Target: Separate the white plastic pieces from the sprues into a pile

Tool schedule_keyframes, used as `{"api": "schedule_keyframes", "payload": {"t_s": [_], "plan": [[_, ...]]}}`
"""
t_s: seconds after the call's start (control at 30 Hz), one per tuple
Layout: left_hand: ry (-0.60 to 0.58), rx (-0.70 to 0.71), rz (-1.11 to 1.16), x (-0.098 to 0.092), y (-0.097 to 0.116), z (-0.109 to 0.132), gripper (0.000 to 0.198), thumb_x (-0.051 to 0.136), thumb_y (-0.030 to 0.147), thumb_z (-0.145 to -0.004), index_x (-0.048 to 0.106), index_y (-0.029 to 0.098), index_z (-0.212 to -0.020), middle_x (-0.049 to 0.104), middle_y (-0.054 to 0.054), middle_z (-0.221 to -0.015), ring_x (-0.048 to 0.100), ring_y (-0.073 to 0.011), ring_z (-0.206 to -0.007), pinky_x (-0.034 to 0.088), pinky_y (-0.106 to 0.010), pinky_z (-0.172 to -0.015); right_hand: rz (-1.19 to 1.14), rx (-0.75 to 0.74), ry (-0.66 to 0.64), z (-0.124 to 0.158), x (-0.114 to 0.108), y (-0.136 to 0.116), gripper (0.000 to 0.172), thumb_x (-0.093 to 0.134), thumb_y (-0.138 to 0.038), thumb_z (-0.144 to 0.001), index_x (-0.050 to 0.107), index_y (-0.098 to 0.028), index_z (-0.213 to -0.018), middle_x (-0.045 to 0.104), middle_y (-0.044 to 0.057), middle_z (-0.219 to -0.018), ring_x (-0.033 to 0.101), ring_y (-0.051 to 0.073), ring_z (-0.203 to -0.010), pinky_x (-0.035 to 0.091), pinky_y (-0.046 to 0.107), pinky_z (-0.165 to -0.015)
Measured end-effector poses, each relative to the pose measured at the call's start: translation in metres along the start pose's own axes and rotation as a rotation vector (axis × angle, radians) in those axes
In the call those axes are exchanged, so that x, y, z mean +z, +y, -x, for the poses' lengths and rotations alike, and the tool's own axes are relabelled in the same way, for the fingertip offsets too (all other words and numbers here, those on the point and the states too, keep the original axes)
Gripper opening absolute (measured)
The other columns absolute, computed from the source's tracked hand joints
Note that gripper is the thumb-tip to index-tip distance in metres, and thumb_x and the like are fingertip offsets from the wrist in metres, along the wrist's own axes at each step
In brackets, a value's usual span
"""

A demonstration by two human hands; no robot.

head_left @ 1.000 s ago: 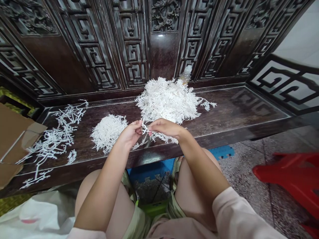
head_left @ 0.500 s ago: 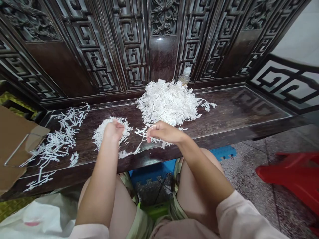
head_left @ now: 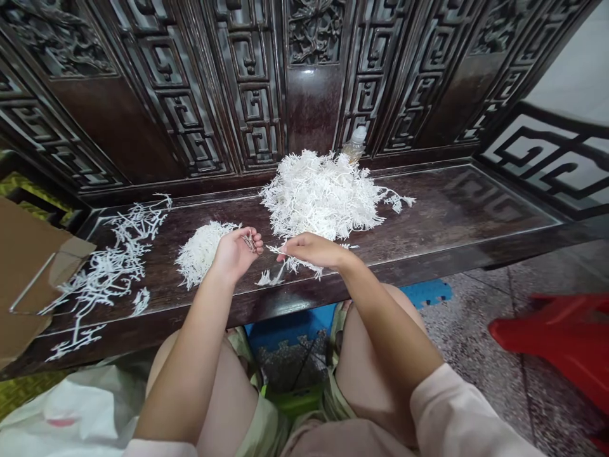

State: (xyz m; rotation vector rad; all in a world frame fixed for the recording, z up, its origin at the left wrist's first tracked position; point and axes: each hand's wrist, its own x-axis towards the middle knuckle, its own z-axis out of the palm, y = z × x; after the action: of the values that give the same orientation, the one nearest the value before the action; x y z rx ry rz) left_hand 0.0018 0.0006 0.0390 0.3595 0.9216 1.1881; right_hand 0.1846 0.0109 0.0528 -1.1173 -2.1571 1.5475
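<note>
Just right of a small pile of white pieces (head_left: 197,254), my left hand (head_left: 240,249) is turned palm up, its fingers curled around thin pieces. My right hand (head_left: 311,249) pinches a white branched sprig (head_left: 297,261) in front of the large white heap (head_left: 323,193). Part of that sprig hangs over the bench toward its front edge. The two hands are a short gap apart. On the left of the bench lie loose, mostly bare white branches (head_left: 107,273).
The dark wooden bench (head_left: 457,209) has a carved backrest (head_left: 311,108) behind it. A clear bottle (head_left: 354,145) stands behind the heap. Cardboard (head_left: 28,273) is at the left, a white bag (head_left: 80,412) at the lower left, and a red plastic object (head_left: 556,336) at the right.
My left hand has moved right, off the small pile, and turned palm up with thin pieces in it. The sprig in my right hand has shifted right and changed its angle.
</note>
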Motion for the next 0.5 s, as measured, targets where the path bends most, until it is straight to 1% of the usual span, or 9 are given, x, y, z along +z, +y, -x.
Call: {"api": "schedule_keyframes", "payload": {"t_s": [0.07, 0.13, 0.23, 0.3, 0.37, 0.43, 0.5], "plan": [[-0.032, -0.008, -0.005, 0.0007, -0.0007, 0.0020, 0.012, 0.041, 0.015, -0.070, 0.047, 0.012, -0.060, 0.046, -0.003, -0.056, 0.046, -0.0103, -0.050, 0.038, -0.022, -0.048, -0.007, 0.018, 0.005, -0.0013, 0.0007, 0.0015, 0.038, 0.040, -0.043, -0.079, 0.064, -0.014, -0.088, 0.027, -0.006, -0.046, 0.023, 0.006, -0.045, 0.021, 0.022, -0.047], [-0.040, -0.015, 0.000, 0.0011, -0.0010, 0.0030, 0.012, 0.042, 0.015, -0.070, 0.048, 0.012, -0.060, 0.047, -0.004, -0.057, 0.046, -0.0099, -0.050, 0.038, -0.022, -0.049, -0.005, 0.027, 0.016, -0.0025, 0.0010, 0.0030, 0.039, 0.041, -0.043, -0.079, 0.064, -0.013, -0.089, 0.030, -0.006, -0.047, 0.025, 0.006, -0.046, 0.023, 0.022, -0.048], [-0.011, -0.023, 0.007, 0.0020, -0.0026, 0.0022, 0.013, 0.042, 0.015, -0.071, 0.050, 0.011, -0.062, 0.048, -0.004, -0.057, 0.047, -0.0096, -0.051, 0.039, -0.021, -0.050, 0.021, -0.002, 0.020, -0.0045, 0.0024, 0.0037, 0.036, 0.045, -0.041, -0.077, 0.065, -0.012, -0.085, 0.043, -0.003, -0.053, 0.033, 0.007, -0.050, 0.029, 0.022, -0.052], [0.013, -0.028, 0.011, 0.0025, -0.0042, 0.0010, 0.013, 0.042, 0.015, -0.071, 0.052, 0.011, -0.065, 0.050, -0.004, -0.058, 0.049, -0.0101, -0.053, 0.041, -0.022, -0.051, 0.022, -0.029, 0.015, -0.0059, 0.0039, 0.0035, 0.034, 0.048, -0.040, -0.075, 0.065, -0.012, -0.085, 0.054, 0.000, -0.064, 0.042, 0.008, -0.058, 0.034, 0.023, -0.059], [0.031, -0.024, 0.013, 0.0026, -0.0053, 0.0002, 0.013, 0.042, 0.014, -0.071, 0.054, 0.010, -0.068, 0.052, -0.005, -0.059, 0.052, -0.0111, -0.055, 0.043, -0.022, -0.053, 0.004, -0.043, 0.016, -0.0071, 0.0052, 0.0033, 0.033, 0.049, -0.039, -0.075, 0.064, -0.012, -0.087, 0.060, 0.002, -0.078, 0.049, 0.011, -0.068, 0.037, 0.024, -0.067], [0.040, -0.019, 0.014, 0.0027, -0.0057, 0.0001, 0.014, 0.042, 0.014, -0.071, 0.056, 0.009, -0.071, 0.054, -0.006, -0.060, 0.054, -0.0123, -0.058, 0.044, -0.024, -0.056, -0.028, -0.047, 0.020, -0.0081, 0.0060, 0.0035, 0.032, 0.051, -0.037, -0.074, 0.063, -0.012, -0.090, 0.062, 0.005, -0.089, 0.053, 0.014, -0.079, 0.038, 0.025, -0.074], [0.043, -0.019, 0.014, 0.0029, -0.0055, 0.0005, 0.016, 0.042, 0.014, -0.071, 0.056, 0.008, -0.073, 0.056, -0.007, -0.062, 0.056, -0.0132, -0.061, 0.045, -0.025, -0.059, -0.061, -0.050, 0.019, -0.0088, 0.0063, 0.0041, 0.032, 0.052, -0.036, -0.074, 0.063, -0.012, -0.092, 0.063, 0.006, -0.095, 0.054, 0.015, -0.086, 0.039, 0.026, -0.079]]}}
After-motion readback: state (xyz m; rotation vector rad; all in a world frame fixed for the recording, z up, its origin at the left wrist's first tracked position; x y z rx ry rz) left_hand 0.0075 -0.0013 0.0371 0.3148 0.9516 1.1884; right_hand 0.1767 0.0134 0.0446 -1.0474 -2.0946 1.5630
